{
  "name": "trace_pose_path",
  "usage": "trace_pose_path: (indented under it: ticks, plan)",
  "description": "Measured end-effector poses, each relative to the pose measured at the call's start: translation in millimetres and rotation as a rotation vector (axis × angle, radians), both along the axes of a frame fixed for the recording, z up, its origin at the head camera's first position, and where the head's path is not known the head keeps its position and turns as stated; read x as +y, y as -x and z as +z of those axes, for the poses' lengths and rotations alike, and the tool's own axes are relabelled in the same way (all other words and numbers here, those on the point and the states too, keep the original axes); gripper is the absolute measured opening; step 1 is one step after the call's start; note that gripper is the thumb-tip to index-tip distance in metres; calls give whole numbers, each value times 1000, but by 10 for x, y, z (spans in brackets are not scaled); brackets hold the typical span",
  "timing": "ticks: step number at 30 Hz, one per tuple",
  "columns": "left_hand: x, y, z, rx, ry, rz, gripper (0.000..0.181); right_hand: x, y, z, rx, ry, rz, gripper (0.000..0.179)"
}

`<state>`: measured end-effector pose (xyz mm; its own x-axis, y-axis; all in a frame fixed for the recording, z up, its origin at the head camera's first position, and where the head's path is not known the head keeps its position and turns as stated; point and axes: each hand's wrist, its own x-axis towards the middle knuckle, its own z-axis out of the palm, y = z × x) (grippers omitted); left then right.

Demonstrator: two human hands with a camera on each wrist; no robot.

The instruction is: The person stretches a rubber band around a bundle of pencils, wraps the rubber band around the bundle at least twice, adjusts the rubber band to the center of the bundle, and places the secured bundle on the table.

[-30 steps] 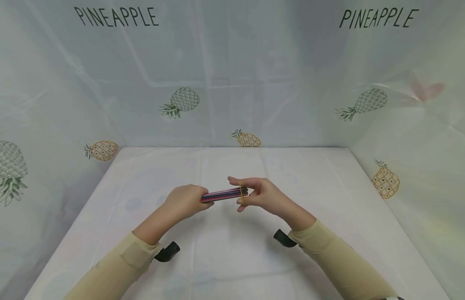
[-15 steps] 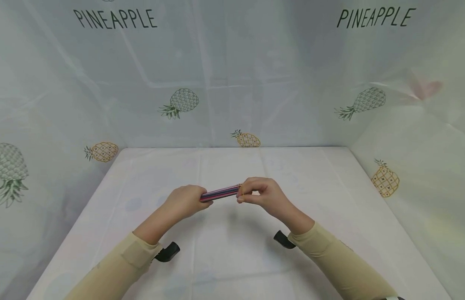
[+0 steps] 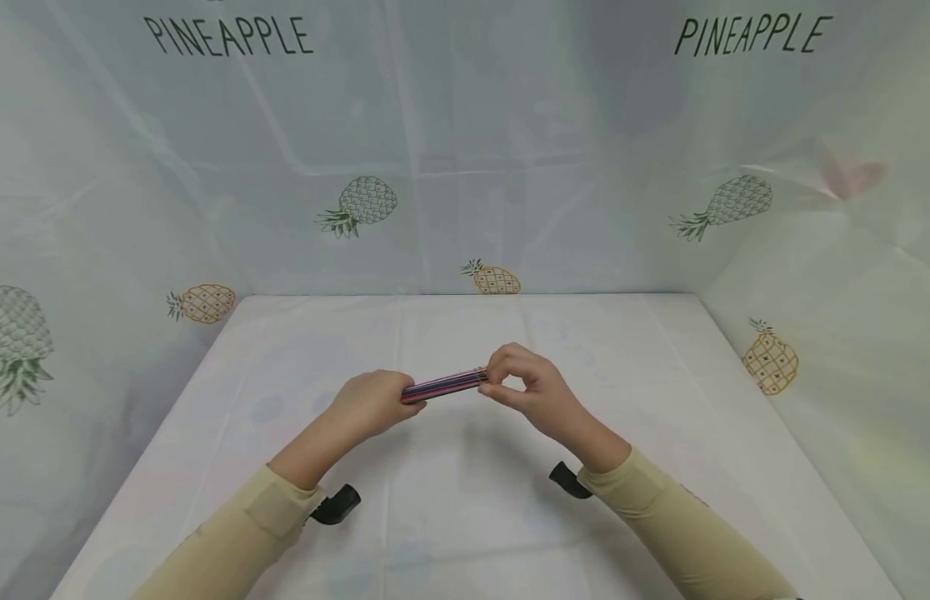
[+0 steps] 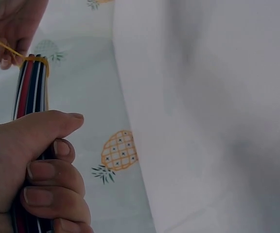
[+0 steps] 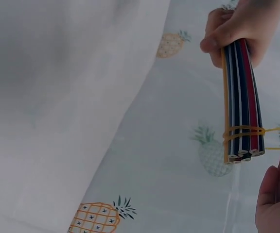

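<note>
My left hand (image 3: 373, 402) grips a bundle of pencils (image 3: 444, 386) near one end, fingers curled round it and thumb along the side. The pencils are dark blue, red and other colours, and their flat ends show in the right wrist view. A yellow rubber band (image 5: 245, 131) is wound round the bundle near its far end. One loop of the band stretches away from the pencils to my right hand (image 3: 531, 383), whose curled fingers hold it. In the left wrist view, the right hand (image 4: 14, 24) is partly cut off by the frame edge.
A white cloth covers the table (image 3: 465, 517), with a pale pineapple-printed curtain (image 3: 450, 108) behind it and at both sides. Black wrist cameras, such as the left one (image 3: 336, 505), stick out under both sleeves.
My right hand has gone from spread fingers inside the band to curled fingers close by the pencil ends, then drawn slightly up and right with the band. The left hand stays in place.
</note>
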<state>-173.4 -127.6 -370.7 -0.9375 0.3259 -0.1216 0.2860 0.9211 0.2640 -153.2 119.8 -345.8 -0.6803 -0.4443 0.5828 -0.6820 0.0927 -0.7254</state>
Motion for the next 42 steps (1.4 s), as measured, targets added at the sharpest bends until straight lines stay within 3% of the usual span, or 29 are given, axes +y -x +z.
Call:
trace_pose_path:
  ticks: [4,7,13,18,23,26,28,33,37,42]
  plan:
    - [-11,9,-12,6,6,4,26,11,63,-154,-53,-4,26,33]
    - [-5,11,-16,8,5,8,27,30,99,-242,-70,-22,85,28]
    - [41,-18,-35,-28,-3,7,27,23,150,-270,55,-23,189,32]
    - [87,-53,-59,-39,12,-17,24,-31,184,-267,204,11,175,27]
    - [118,-96,-61,-19,0,-59,26,-68,206,-279,492,20,40,26]
    - [113,-106,-73,1,-7,-71,29,-100,199,-289,683,10,-104,20]
    - [98,-100,-90,19,-10,-54,31,-121,174,-296,749,16,-206,24]
    - [73,-91,-81,82,-14,-10,32,-152,80,-320,725,5,-416,40]
    - [76,-87,-63,132,-5,7,33,-153,38,-349,682,-67,-553,48]
    - [77,-101,-50,204,2,17,36,-130,32,-360,618,-135,-652,54]
